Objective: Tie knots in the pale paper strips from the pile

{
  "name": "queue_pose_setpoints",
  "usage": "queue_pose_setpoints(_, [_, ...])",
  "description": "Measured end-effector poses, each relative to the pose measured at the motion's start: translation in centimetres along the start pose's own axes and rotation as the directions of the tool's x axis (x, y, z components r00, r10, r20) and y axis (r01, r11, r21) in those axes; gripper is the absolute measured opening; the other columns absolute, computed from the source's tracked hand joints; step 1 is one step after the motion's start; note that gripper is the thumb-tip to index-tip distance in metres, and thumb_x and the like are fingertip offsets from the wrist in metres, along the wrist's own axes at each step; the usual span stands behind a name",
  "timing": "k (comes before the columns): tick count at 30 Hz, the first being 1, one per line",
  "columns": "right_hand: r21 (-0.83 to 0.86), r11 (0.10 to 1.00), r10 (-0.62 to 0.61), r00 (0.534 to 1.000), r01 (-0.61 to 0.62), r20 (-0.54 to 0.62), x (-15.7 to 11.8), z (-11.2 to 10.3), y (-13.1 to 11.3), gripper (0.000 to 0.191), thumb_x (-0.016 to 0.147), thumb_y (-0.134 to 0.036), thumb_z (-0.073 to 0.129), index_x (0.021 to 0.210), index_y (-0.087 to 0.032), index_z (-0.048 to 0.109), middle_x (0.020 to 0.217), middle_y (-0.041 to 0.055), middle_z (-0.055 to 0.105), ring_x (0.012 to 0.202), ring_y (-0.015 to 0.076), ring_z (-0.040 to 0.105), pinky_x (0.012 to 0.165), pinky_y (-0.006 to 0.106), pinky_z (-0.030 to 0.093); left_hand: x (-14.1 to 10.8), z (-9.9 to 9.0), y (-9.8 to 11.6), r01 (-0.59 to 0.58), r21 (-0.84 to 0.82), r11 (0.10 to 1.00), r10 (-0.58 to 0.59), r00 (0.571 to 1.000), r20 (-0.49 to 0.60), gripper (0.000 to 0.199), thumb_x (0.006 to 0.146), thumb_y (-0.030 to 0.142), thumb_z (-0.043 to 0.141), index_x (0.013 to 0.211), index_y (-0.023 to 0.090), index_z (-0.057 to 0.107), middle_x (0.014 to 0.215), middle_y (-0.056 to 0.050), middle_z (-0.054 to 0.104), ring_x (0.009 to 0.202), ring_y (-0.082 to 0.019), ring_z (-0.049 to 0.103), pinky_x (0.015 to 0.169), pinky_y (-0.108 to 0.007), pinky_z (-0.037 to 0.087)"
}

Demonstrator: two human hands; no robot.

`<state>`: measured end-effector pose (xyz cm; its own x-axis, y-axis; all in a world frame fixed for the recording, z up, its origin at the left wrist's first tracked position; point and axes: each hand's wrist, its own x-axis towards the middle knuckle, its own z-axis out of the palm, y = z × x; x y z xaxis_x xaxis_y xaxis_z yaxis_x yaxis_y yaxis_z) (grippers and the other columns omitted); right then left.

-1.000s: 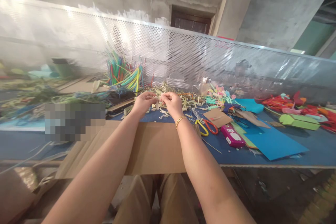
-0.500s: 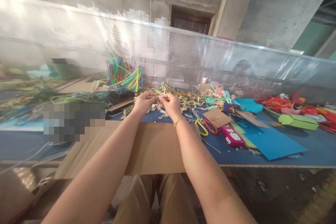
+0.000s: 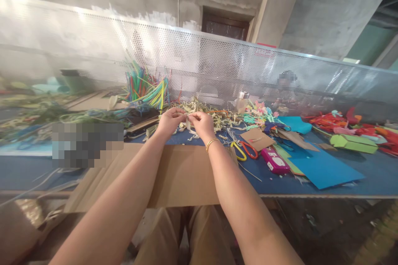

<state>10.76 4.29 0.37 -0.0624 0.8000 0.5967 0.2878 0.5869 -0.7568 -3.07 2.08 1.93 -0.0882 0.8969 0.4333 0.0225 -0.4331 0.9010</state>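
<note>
My left hand (image 3: 170, 122) and my right hand (image 3: 202, 123) meet above the far half of the table, fingertips almost touching. Both are closed in a pinch on a small pale strip (image 3: 188, 123), whose end hangs below the fingertips. Its exact kind is too small to make out. Behind the hands spreads a pile of curled cream and greenish strips (image 3: 219, 119). A cardboard sheet (image 3: 189, 174) lies flat under my forearms, reaching over the table's front edge.
Yellow-handled scissors (image 3: 239, 151), red-handled scissors (image 3: 249, 150) and a magenta pack (image 3: 275, 160) lie to the right, near blue paper (image 3: 326, 167). Colourful pipe cleaners (image 3: 146, 87) stand at back left. A perforated metal screen (image 3: 186, 62) borders the far edge, with a bottle (image 3: 243, 101) before it.
Almost nothing differs. Both hands keep their pinch in the same place, with only a slight shift of the fingers.
</note>
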Motion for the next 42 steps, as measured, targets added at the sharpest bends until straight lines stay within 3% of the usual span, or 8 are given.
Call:
queue_pose_setpoints(22, [-0.134, 0.987, 0.086, 0.994, -0.094, -0.064, -0.1, -0.3, -0.7, 0.011, 0.074, -0.03, 0.062, 0.078, -0.02, 0.066, 0.072, 0.0001, 0.071, 0.067, 0.0143, 0.067, 0.067, 0.025, 0.053, -0.2, 0.2, 0.0, -0.107, 0.126, 0.986, 0.103, 0.994, 0.037, 0.026, 0.06, 0.035, 0.075, 0.076, 0.019, 0.06, 0.06, -0.001, 0.066, 0.052, -0.015, 0.057, 0.047, -0.023, 0.036])
queue_pose_setpoints(29, [-0.132, 0.986, 0.096, 0.992, -0.106, -0.082, -0.1, -0.4, -0.8, 0.009, 0.074, -0.028, 0.061, 0.076, -0.021, 0.066, 0.07, -0.0003, 0.071, 0.066, 0.0143, 0.067, 0.066, 0.025, 0.053, 0.7, -0.1, -1.1, -0.147, 0.134, 0.98, 0.13, 0.983, 0.126, 0.025, 0.066, 0.034, 0.072, 0.08, 0.018, 0.061, 0.066, -0.002, 0.066, 0.059, -0.015, 0.059, 0.055, -0.024, 0.04])
queue_pose_setpoints(36, [-0.076, 0.993, 0.093, 0.995, -0.095, -0.029, 0.0, -0.3, -0.7, 0.008, 0.078, -0.023, 0.058, 0.08, -0.02, 0.065, 0.072, 0.0009, 0.07, 0.066, 0.0142, 0.068, 0.067, 0.025, 0.053, 0.9, -0.2, -1.5, -0.175, 0.154, 0.972, 0.161, 0.982, 0.1, 0.025, 0.066, 0.033, 0.071, 0.083, 0.018, 0.061, 0.069, -0.002, 0.066, 0.062, -0.015, 0.059, 0.058, -0.025, 0.042])
queue_pose_setpoints(42, [-0.064, 0.991, 0.114, 0.989, -0.12, -0.09, 0.1, -0.1, -0.4, 0.013, 0.076, -0.021, 0.059, 0.089, -0.02, 0.056, 0.073, -0.0006, 0.068, 0.062, 0.0132, 0.067, 0.065, 0.026, 0.053, 1.1, -0.4, -1.9, -0.216, 0.17, 0.962, 0.199, 0.974, 0.112, 0.021, 0.067, 0.03, 0.07, 0.082, 0.018, 0.062, 0.073, -0.002, 0.066, 0.068, -0.016, 0.061, 0.063, -0.027, 0.045])
